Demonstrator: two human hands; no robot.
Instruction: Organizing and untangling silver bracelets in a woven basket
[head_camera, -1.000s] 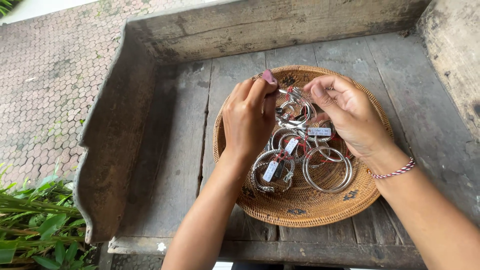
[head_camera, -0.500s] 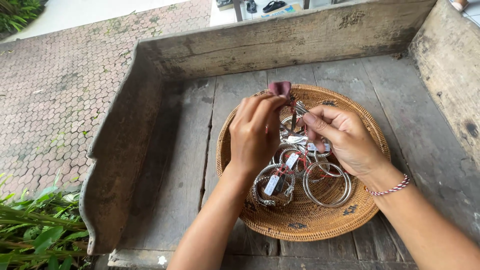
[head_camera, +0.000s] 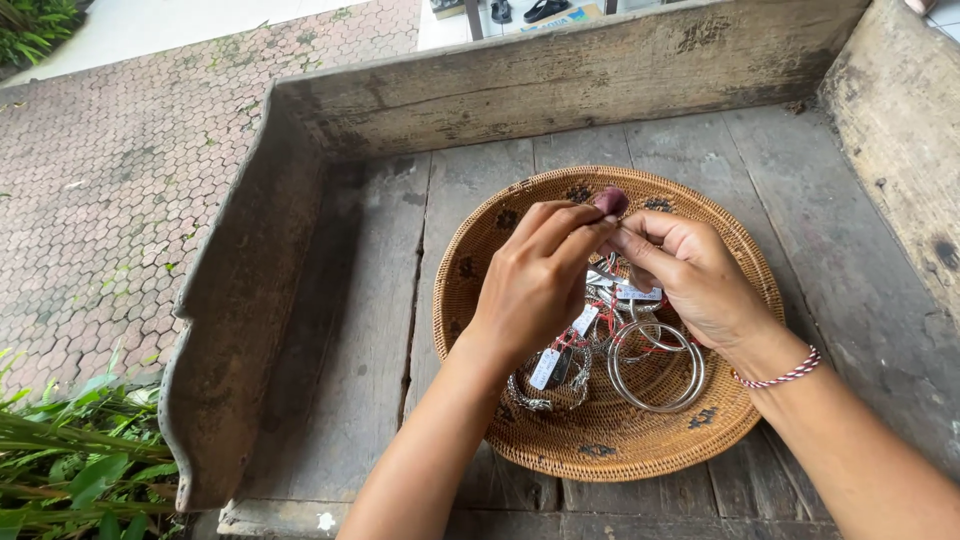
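Bangles (head_camera: 655, 365) lay heaped in the basket (head_camera: 480, 270), straight below both hands. The fingers (head_camera: 585, 235) of the left hand (head_camera: 535, 285) met those of the right hand (head_camera: 690, 275) in a pinch above the heap's far edge — on a tagged piece, it seemed, though the fingers hid it. Neither hand was nearer; white tags (head_camera: 545, 368) trailed beneath. The basket sat on the plank worktop (head_camera: 370, 330) — walled by a wooden rim (head_camera: 560, 85).
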